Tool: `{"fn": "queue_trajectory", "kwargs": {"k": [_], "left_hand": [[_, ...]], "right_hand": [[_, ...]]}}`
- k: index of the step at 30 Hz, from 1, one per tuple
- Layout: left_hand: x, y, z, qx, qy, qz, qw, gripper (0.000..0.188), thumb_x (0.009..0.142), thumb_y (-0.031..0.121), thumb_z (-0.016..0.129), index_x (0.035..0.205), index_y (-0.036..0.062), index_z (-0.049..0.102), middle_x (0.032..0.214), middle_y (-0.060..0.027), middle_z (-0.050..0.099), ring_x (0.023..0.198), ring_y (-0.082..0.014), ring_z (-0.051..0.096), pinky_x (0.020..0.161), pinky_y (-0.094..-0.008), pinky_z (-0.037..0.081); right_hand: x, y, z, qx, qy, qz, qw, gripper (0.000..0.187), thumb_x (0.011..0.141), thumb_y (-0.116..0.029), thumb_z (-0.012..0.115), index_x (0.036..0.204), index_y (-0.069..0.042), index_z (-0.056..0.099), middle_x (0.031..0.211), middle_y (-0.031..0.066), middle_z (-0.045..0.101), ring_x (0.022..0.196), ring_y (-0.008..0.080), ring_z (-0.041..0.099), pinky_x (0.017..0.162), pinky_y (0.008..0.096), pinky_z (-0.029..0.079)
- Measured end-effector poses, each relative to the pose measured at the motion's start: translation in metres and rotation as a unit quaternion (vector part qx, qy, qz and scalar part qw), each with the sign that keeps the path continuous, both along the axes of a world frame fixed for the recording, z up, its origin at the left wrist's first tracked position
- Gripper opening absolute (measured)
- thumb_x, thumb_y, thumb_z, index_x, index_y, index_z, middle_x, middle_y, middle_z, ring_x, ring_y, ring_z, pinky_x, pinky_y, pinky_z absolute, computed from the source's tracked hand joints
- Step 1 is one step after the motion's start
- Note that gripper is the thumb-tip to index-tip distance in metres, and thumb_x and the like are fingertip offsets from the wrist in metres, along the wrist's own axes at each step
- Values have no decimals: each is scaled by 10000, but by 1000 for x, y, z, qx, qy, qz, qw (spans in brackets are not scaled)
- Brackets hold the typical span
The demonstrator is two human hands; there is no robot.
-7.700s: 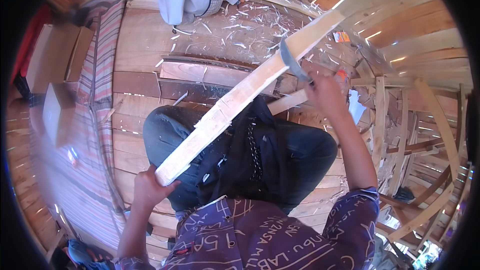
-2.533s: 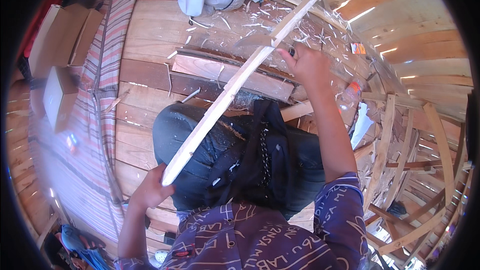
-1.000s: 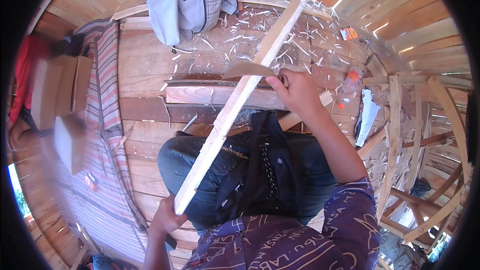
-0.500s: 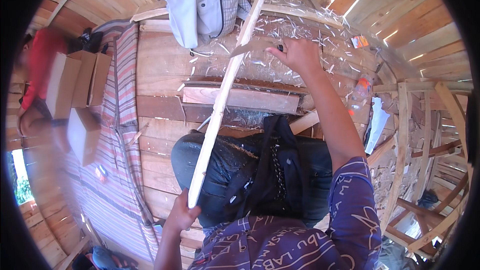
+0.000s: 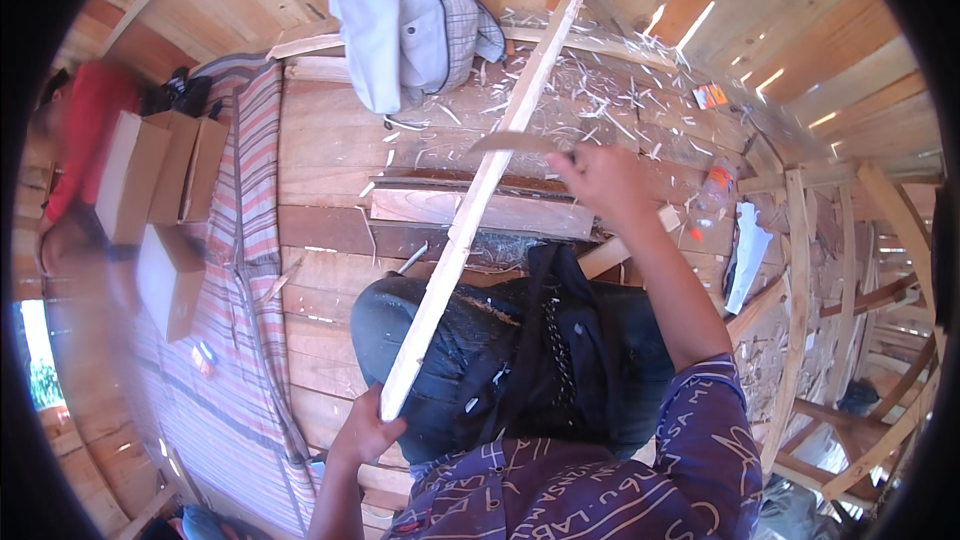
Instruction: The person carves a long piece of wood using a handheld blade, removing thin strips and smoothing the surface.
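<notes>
A long pale wooden stick (image 5: 470, 215) slants up and away from my lap, its far end raised near the grey backpack. My left hand (image 5: 366, 432) is closed round its near end, beside my left knee. In my right hand (image 5: 603, 180) is a knife (image 5: 513, 143), gripped by its handle, which the fingers mostly cover. The blade points left and lies across the stick, a little beyond the middle of its length. Dark cloth with a zip (image 5: 545, 350) rests over my lap between my folded legs.
Wood shavings (image 5: 600, 90) litter the plank floor ahead. A grey backpack (image 5: 410, 30) stands at the far wall. Short boards (image 5: 480, 212) lie before my knees, and a plastic bottle (image 5: 716, 190) at right. Left are a striped mat (image 5: 262, 160), cardboard boxes (image 5: 125, 180) and a person in red (image 5: 95, 120).
My right hand has drawn the knife nearer along the stick. The stick's far end has shifted right and a little down in view. My left hand keeps its hold.
</notes>
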State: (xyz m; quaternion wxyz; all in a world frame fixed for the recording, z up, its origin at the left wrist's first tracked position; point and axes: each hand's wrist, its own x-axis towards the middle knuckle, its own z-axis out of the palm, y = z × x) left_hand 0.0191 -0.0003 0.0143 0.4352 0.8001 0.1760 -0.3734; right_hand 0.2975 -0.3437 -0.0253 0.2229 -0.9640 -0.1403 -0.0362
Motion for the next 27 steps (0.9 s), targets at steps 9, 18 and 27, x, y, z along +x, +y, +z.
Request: {"fn": "queue_trajectory", "kwargs": {"k": [9, 18, 27], "left_hand": [[-1, -1, 3, -8, -40, -2, 999, 427, 706, 151, 608, 1057, -81, 534, 856, -199, 626, 792, -263, 613, 732, -375, 492], [-25, 15, -14, -23, -14, 7, 1000, 472, 669, 130, 633, 1077, -73, 511, 839, -207, 600, 772, -251, 579, 726, -369, 481], [-8, 17, -18, -19, -26, -23, 999, 414, 637, 118, 638, 983, -86, 537, 743, -160, 592, 689, -222, 572, 652, -347, 476]], "right_hand": [[54, -11, -18, -110, -163, 71, 978, 669, 863, -690, 504, 703, -60, 663, 511, 118, 590, 469, 262, 627, 436, 399, 494], [85, -117, -6, -78, 2, -313, 947, 724, 872, -694, 483, 772, -8, 693, 726, 237, 660, 722, 381, 668, 667, 454, 524], [6, -106, -13, 32, -49, -235, 970, 646, 911, -568, 533, 671, 25, 624, 573, 217, 569, 566, 356, 600, 565, 435, 469]]}}
